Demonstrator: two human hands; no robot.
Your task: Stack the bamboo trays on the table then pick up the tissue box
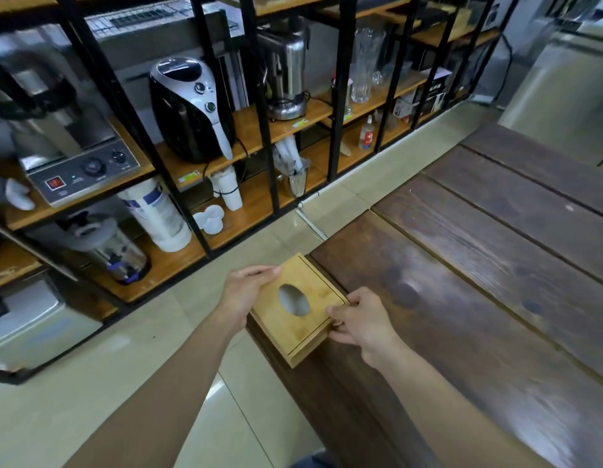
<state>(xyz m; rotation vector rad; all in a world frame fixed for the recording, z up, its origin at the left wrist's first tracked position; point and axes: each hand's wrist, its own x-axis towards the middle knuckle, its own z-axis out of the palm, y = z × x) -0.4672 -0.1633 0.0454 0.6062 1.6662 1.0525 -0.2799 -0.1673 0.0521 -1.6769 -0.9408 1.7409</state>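
Both hands on it: left hand (247, 292) clamps far-left side, right hand (360, 320) pinches near-right corner of flat square bamboo tissue box (298, 309) with oval hole. Box sits at corner of dark wooden table (496, 282), overhanging edge, between hands. No trays visible.

No text can be read: the print on the white cylinder (157, 216), the shelf-edge stickers (188, 177) and the dark boxes (428, 92) is too blurred.
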